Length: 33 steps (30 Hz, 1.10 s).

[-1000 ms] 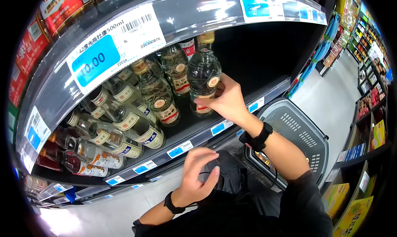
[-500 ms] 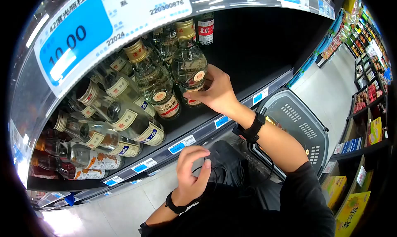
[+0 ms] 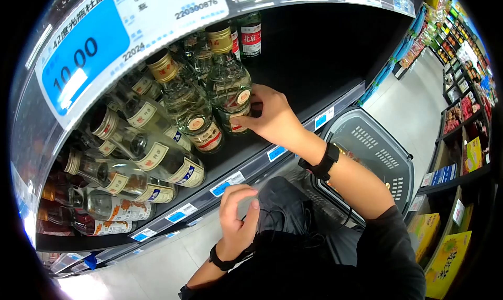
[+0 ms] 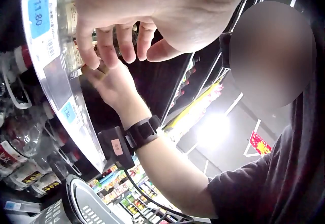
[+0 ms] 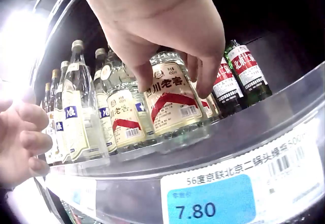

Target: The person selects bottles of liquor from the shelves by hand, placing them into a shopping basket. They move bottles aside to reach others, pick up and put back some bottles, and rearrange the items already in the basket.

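Observation:
My right hand holds a clear glass liquor bottle with a gold cap, thumb on one side of its body and fingers on the other. In the right wrist view this bottle stands upright at the shelf's front, its cream label crossed by a red band. Close beside it is a matching gold-capped bottle. My left hand hovers in front of the shelf edge, fingers loosely bent with nothing in them. Green bottles with red-and-white labels stand to the right of the held bottle in the right wrist view.
Several clear bottles with cream labels fill the shelf's left side. An upper shelf edge with a large price tag hangs over the bottles. A grey shopping basket is below right, near the aisle floor.
My right hand has moved the gold-capped bottle leftward, closer to its matching neighbour, uncovering a green bottle behind. The head view has shifted nearer the shelf. My left hand keeps its loose bend.

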Tool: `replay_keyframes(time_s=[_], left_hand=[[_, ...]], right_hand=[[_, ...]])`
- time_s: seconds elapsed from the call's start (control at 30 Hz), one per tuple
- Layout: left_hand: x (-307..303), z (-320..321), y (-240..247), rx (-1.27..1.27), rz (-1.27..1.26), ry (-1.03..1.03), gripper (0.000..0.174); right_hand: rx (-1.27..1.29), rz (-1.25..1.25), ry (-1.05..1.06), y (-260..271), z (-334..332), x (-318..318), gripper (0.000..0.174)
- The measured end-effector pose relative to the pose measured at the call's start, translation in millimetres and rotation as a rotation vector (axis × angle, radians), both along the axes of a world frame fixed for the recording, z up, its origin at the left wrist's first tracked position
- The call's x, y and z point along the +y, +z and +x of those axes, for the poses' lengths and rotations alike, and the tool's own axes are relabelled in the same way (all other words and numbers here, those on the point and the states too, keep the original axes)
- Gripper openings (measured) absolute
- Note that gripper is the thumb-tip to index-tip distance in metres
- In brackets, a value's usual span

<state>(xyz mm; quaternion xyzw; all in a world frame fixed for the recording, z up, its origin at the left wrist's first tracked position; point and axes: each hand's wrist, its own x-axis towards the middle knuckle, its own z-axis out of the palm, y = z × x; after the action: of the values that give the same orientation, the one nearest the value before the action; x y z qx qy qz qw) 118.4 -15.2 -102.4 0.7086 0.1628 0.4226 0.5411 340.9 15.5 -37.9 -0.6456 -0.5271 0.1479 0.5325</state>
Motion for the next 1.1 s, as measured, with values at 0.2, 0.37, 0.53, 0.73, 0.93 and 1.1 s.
replay_keyframes(time_s=[0.2,0.37,0.53,0.73,0.93,1.1], left_hand=[[-6,0,1,-0.002,-0.016,-0.020,0.019],[-11,0,0,0.001,-0.026,-0.031,0.019],[-15,1,-1,0.024,-0.016,-0.042,0.018],[-26,15,0,0.066,-0.056,-0.119,0.018],[-50,72,1,0.174,0.022,-0.261,0.008],[-75,143,14,0.292,-0.244,-0.625,0.015]], right_hand=[[-0.068,0.034,-0.046,-5,-2,5,0.041],[-0.012,0.033,-0.023,-7,-1,4,0.049],[-0.113,0.132,-0.151,-7,-2,-21,0.057],[0.009,0.075,-0.329,-14,46,-149,0.033],[0.031,-0.023,-0.771,-45,109,-321,0.024],[0.161,0.131,-0.956,-74,139,-419,0.024]])
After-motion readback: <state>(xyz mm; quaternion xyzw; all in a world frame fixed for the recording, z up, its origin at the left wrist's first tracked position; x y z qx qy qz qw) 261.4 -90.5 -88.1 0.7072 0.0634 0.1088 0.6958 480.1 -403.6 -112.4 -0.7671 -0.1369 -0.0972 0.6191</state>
